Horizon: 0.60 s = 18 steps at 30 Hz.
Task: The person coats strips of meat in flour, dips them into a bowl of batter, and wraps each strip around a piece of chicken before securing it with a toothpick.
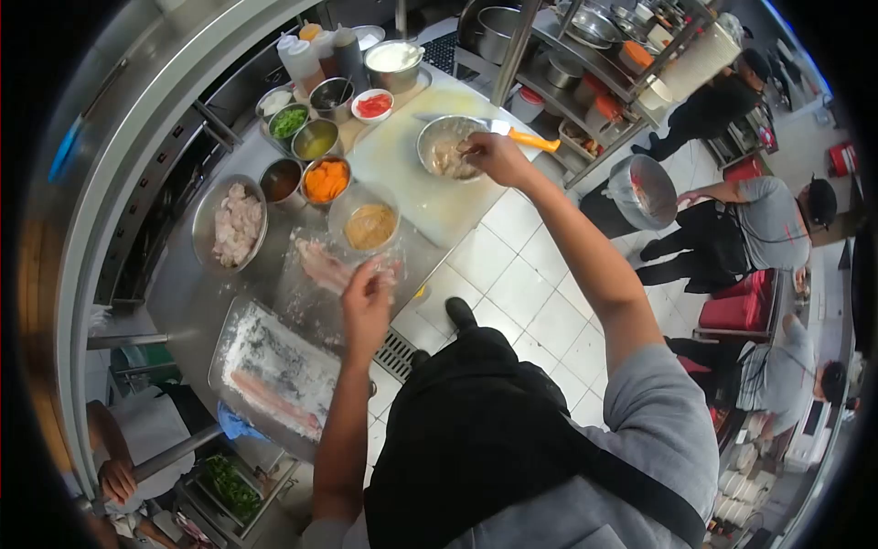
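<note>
My left hand (366,297) is closed at the right end of a pale raw fillet (320,265), which lies on the floured steel counter. Its fingertips partly hide that end. My right hand (498,157) reaches over the rim of a metal bowl (426,145), its fingers bunched at the pale, wet pieces (448,161) inside. What those fingers pinch is hidden. Behind the bowl, on the white cutting board (402,197), lies a knife with a yellow handle (533,140). A tray of flour (274,352) with another long fillet (274,400) stands left of my left hand.
A bowl of raw pieces (238,224), a container of tan paste or crumbs (369,227), cut orange pieces (326,180) and squeeze bottles (300,62) stand along the counter. Shelves (549,87) rise at the back right. Several co-workers, one in a grey shirt (773,224), stand around.
</note>
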Each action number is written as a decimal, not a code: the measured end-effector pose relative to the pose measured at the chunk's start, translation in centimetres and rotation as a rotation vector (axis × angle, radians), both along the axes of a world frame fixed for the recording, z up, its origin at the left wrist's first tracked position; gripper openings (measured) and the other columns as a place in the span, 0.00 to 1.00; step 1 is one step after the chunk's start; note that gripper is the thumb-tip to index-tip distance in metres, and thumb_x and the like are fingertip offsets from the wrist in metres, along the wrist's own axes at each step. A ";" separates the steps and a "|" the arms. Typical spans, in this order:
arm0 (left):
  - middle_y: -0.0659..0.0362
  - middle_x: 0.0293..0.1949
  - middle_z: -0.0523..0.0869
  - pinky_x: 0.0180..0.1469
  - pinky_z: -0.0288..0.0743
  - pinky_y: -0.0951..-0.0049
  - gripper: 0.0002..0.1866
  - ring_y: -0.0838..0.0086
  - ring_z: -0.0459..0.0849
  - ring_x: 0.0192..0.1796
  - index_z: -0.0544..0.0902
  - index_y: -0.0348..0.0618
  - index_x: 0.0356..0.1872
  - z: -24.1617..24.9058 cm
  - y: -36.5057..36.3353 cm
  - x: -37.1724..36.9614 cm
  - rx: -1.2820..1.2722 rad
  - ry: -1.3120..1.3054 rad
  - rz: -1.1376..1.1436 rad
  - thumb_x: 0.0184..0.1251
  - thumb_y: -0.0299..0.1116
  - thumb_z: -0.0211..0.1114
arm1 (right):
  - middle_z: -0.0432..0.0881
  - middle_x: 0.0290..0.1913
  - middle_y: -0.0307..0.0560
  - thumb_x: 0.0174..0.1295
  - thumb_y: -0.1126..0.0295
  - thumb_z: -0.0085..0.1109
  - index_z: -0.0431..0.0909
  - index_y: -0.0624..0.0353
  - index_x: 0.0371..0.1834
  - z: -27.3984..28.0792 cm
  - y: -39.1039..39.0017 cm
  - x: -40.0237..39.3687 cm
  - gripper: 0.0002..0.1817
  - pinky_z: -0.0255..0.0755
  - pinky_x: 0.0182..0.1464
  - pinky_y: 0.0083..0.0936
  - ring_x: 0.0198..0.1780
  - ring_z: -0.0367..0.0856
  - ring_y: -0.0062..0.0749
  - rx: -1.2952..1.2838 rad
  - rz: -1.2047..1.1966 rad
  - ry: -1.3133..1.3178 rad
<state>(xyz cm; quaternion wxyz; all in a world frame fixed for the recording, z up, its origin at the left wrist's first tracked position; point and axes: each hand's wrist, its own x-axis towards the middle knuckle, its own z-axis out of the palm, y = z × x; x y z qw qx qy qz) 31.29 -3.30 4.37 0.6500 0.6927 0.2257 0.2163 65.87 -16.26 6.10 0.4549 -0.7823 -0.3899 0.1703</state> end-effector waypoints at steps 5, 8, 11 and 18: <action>0.42 0.45 0.83 0.44 0.78 0.60 0.28 0.56 0.84 0.39 0.72 0.38 0.67 -0.6 -3.0 14.1 0.395 0.082 -0.105 0.67 0.31 0.67 | 0.86 0.37 0.58 0.50 0.70 0.63 0.84 0.62 0.40 -4.3 5.1 6.9 0.14 0.77 0.48 0.43 0.44 0.85 0.54 -0.403 0.240 -0.406; 0.43 0.45 0.82 0.46 0.77 0.57 0.24 0.51 0.84 0.45 0.77 0.33 0.60 -2.5 -3.3 19.0 0.573 0.237 -0.089 0.67 0.35 0.68 | 0.86 0.40 0.58 0.49 0.67 0.64 0.83 0.61 0.42 -3.8 6.4 7.9 0.16 0.77 0.50 0.43 0.47 0.84 0.55 -0.519 0.440 -0.473; 0.43 0.46 0.81 0.49 0.76 0.53 0.22 0.47 0.82 0.48 0.79 0.34 0.56 -3.7 -3.6 20.7 0.641 0.243 -0.018 0.66 0.38 0.68 | 0.86 0.41 0.57 0.50 0.65 0.66 0.83 0.59 0.46 -4.0 6.9 9.2 0.19 0.77 0.51 0.42 0.48 0.83 0.54 -0.614 0.562 -0.481; 0.46 0.45 0.79 0.44 0.76 0.51 0.17 0.47 0.83 0.43 0.81 0.41 0.50 -4.9 -3.5 21.4 0.692 0.224 0.037 0.66 0.41 0.68 | 0.86 0.43 0.58 0.50 0.64 0.66 0.83 0.59 0.44 -4.8 7.4 9.5 0.18 0.76 0.53 0.41 0.51 0.83 0.54 -0.765 0.669 -0.463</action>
